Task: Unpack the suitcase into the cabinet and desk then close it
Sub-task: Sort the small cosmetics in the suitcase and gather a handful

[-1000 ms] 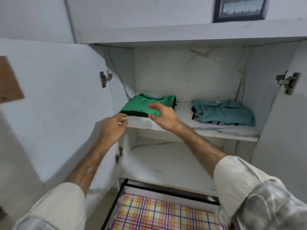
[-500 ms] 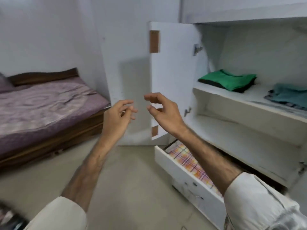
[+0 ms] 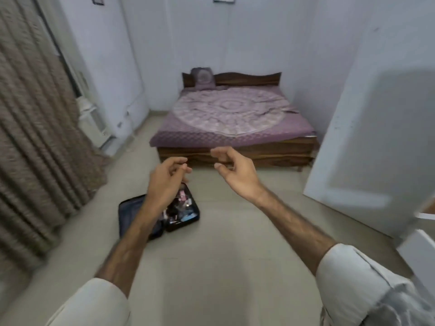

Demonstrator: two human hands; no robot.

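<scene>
A dark suitcase [image 3: 186,215] lies open on the floor ahead, left of centre, with several small items in its right half. My left forearm hides part of it. My left hand [image 3: 164,182] hangs in the air above the suitcase, fingers loosely curled and holding nothing. My right hand [image 3: 233,170] is raised further right, also loosely curled and empty. The white cabinet door [image 3: 367,142] stands open at the right edge; the shelves are out of view.
A wooden bed [image 3: 235,121] with a purple cover stands against the far wall. Brown curtains [image 3: 35,128] hang along the left. A white appliance [image 3: 94,123] stands by the left wall. A white drawer front [image 3: 421,250] juts out at the right.
The view has swung left from the cabinet shelves to the room and the suitcase on the floor. Both hands left the green shirt on the shelf and are empty in the air.
</scene>
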